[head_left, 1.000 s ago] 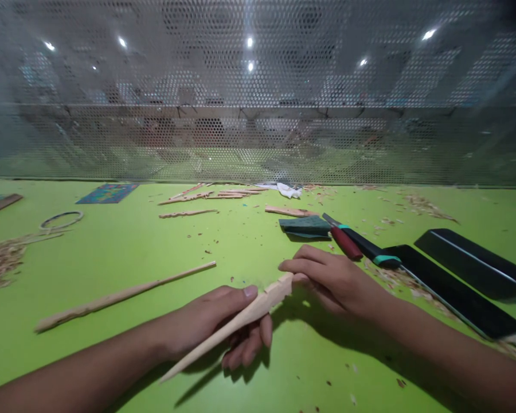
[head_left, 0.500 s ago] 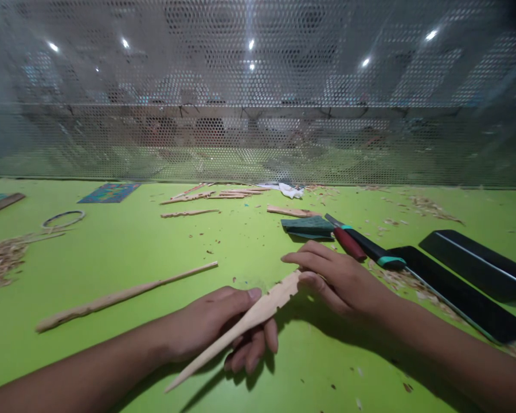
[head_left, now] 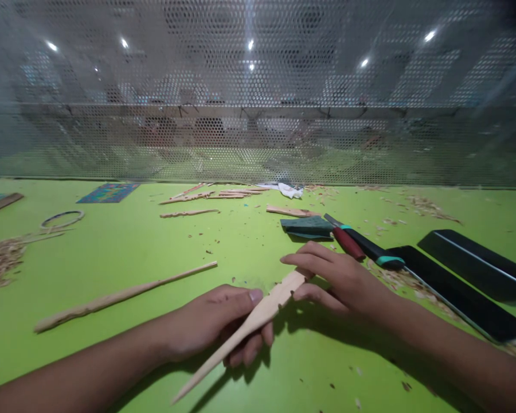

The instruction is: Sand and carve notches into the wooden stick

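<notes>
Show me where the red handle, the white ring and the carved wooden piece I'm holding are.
Red handle [head_left: 348,243]: head view, middle of the grip.
White ring [head_left: 79,215]: head view, right side of the rim.
Carved wooden piece [head_left: 264,310]: head view, its wide part.

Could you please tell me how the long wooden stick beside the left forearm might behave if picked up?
The long wooden stick is probably stiff, as it looks like solid wood. It may feel heavier towards its thicker, near end. The slender far end looks likeliest to snap.
</notes>
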`<state>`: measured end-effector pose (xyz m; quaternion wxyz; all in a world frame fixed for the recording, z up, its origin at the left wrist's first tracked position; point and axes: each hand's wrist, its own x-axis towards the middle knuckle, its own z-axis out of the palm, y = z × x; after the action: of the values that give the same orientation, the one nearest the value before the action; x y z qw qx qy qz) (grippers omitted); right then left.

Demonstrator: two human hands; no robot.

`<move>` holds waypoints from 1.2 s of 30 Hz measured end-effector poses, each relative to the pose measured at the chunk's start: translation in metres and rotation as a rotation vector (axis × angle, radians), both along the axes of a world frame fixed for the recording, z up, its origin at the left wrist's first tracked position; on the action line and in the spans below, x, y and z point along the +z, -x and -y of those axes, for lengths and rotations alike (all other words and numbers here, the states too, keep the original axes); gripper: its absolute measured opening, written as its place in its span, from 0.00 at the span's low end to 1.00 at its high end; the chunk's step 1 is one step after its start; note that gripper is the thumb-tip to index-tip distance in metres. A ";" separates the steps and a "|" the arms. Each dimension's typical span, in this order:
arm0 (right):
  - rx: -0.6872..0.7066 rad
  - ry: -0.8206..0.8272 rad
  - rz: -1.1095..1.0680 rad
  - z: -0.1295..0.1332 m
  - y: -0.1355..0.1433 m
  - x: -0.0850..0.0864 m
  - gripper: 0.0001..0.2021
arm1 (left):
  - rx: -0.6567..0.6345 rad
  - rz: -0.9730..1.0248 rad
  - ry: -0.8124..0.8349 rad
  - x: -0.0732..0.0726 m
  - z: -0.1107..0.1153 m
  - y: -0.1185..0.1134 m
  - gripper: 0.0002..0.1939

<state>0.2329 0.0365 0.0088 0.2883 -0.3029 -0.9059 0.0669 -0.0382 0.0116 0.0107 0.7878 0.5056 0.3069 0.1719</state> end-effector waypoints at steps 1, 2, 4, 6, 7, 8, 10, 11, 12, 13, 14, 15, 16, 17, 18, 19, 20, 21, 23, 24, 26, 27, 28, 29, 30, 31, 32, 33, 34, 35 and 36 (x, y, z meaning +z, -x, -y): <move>-0.005 -0.001 -0.006 0.000 0.000 0.000 0.21 | 0.014 -0.006 0.015 0.000 0.001 0.000 0.28; -0.006 -0.004 -0.011 0.000 0.000 0.000 0.21 | 0.022 -0.012 0.024 0.001 0.001 0.000 0.27; -0.008 -0.007 -0.014 0.001 0.000 0.001 0.21 | 0.022 -0.026 0.027 0.002 0.001 0.000 0.26; -0.008 -0.010 -0.016 0.001 0.001 0.003 0.23 | 0.008 -0.041 0.013 0.002 0.001 0.000 0.26; -0.007 -0.007 -0.014 0.001 0.002 0.003 0.24 | -0.003 -0.045 0.003 0.002 0.000 0.001 0.26; -0.007 -0.002 -0.012 0.001 0.002 0.004 0.25 | -0.018 -0.045 -0.004 0.002 0.000 0.001 0.26; -0.007 0.011 0.001 0.000 0.002 0.004 0.26 | -0.046 -0.047 -0.018 0.001 0.000 0.002 0.26; -0.010 0.014 0.006 0.000 0.003 0.004 0.27 | -0.051 -0.047 -0.022 0.000 0.000 0.003 0.26; -0.016 0.014 0.009 0.000 0.003 0.004 0.28 | -0.055 -0.044 -0.022 -0.001 0.000 0.003 0.27; -0.020 0.011 0.011 0.001 0.003 0.004 0.28 | -0.056 -0.035 -0.022 -0.001 0.000 0.003 0.28; -0.024 0.011 0.016 0.001 0.003 0.004 0.29 | -0.059 -0.022 -0.022 -0.002 0.000 0.003 0.29; -0.025 0.013 0.020 0.002 0.003 0.005 0.29 | -0.063 -0.008 -0.025 -0.002 0.000 0.003 0.30; -0.024 0.014 0.024 0.002 0.002 0.005 0.28 | -0.069 0.008 -0.029 -0.002 0.000 0.003 0.31; -0.021 0.017 0.028 0.003 0.002 0.006 0.28 | -0.080 0.020 -0.034 -0.002 0.000 0.003 0.31; -0.018 0.019 0.030 0.003 0.002 0.007 0.28 | -0.090 0.030 -0.039 -0.002 0.000 0.003 0.31; -0.017 0.017 0.029 0.004 0.002 0.007 0.28 | -0.099 0.036 -0.042 -0.002 -0.001 0.003 0.30; -0.017 0.014 0.027 0.004 0.003 0.008 0.29 | -0.105 0.040 -0.043 -0.002 -0.001 0.003 0.30; -0.016 0.012 0.025 0.004 0.003 0.008 0.29 | -0.111 0.044 -0.041 -0.002 -0.002 0.003 0.29; -0.019 0.008 0.018 0.005 0.004 0.009 0.28 | -0.120 0.049 -0.034 -0.002 -0.002 0.003 0.28; -0.020 0.010 0.014 0.005 0.004 0.009 0.28 | -0.124 0.047 -0.032 -0.002 -0.002 0.004 0.28; -0.026 0.019 0.004 0.005 0.004 0.009 0.27 | -0.117 0.027 -0.032 -0.002 -0.001 0.003 0.28; -0.031 0.024 0.001 0.005 0.004 0.009 0.26 | -0.112 0.014 -0.032 -0.002 -0.001 0.003 0.28; -0.035 0.028 0.002 0.005 0.005 0.009 0.26 | -0.110 0.003 -0.031 -0.002 -0.001 0.003 0.28; -0.037 0.028 0.004 0.006 0.004 0.009 0.26 | -0.111 -0.004 -0.026 -0.002 0.000 0.003 0.28; -0.035 0.023 0.007 0.006 0.004 0.009 0.26 | -0.113 -0.008 -0.024 -0.001 0.000 0.002 0.28; -0.030 0.016 0.012 0.006 0.004 0.009 0.26 | -0.117 -0.008 -0.022 -0.001 0.000 0.002 0.28; -0.026 0.010 0.016 0.006 0.005 0.009 0.26 | -0.121 -0.008 -0.021 -0.001 0.000 0.002 0.28; -0.023 0.006 0.019 0.007 0.005 0.009 0.27 | -0.121 -0.007 -0.021 0.000 0.000 0.002 0.27; -0.022 0.004 0.019 0.007 0.005 0.009 0.27 | -0.117 -0.005 -0.022 0.000 -0.001 0.002 0.27; -0.022 0.004 0.017 0.007 0.005 0.010 0.27 | -0.121 -0.001 -0.021 0.001 -0.001 0.002 0.27; -0.023 0.005 0.016 0.008 0.006 0.010 0.27 | -0.131 0.005 -0.020 0.001 -0.001 0.002 0.27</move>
<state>0.2273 0.0290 0.0187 0.2809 -0.3145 -0.9045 0.0633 -0.0405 0.0124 0.0118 0.7931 0.5319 0.2694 0.1245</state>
